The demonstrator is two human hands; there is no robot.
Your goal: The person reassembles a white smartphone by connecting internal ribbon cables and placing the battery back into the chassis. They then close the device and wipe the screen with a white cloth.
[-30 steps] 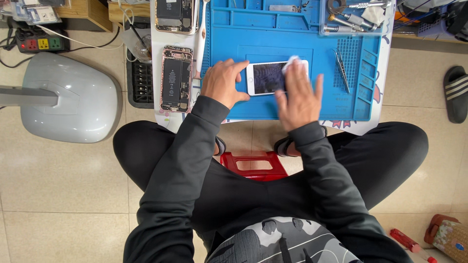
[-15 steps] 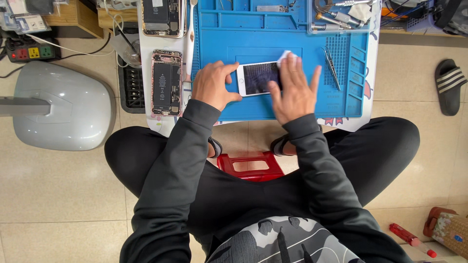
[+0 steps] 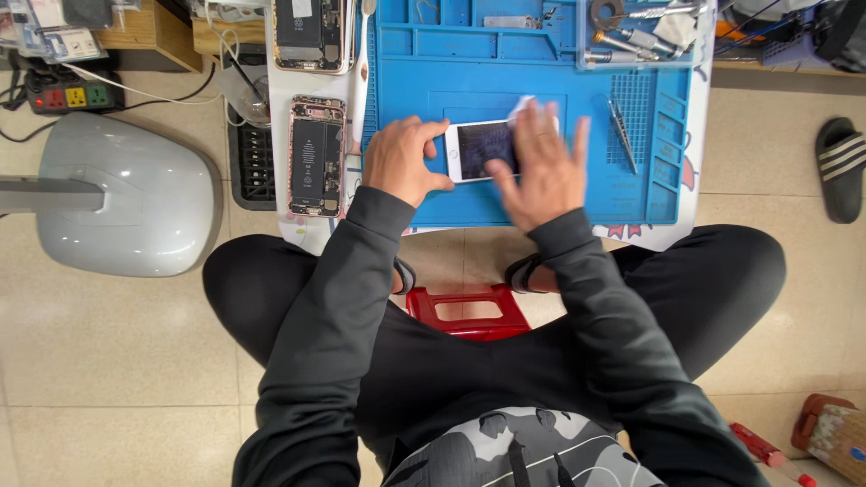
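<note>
Since a moment ago: your right hand [image 3: 539, 173] has slid leftward over the phone [image 3: 483, 150] with the white cloth [image 3: 521, 107]; your left hand [image 3: 404, 160] stays clamped on the phone's left end.
Phone: it lies flat, screen up, on the blue mat [image 3: 469, 81], near the mat's front edge.
Grip: left fingers curl around the phone's end, pinning it; right hand lies spread and flat, pressing the cloth rather than grasping it.
Risk, slip: if your left hand eases off, the wiping stroke could push the phone off the front of the mat.
Risk, pressure: a heavy palm could strain the glass, in my judgement.
Risk, reach: a wide stroke right could knock the tweezers [image 3: 621, 133] lying just beside your fingers.
Nearby: an opened phone [image 3: 317, 155] sits left of the mat, another [image 3: 310, 34] above it.
Further out: screwdrivers [image 3: 631, 38] fill the mat's top-right tray; a grey lamp base [image 3: 126, 194] stands on the floor to the left, a sandal [image 3: 841, 169] to the right, a red stool [image 3: 467, 311] under you.
</note>
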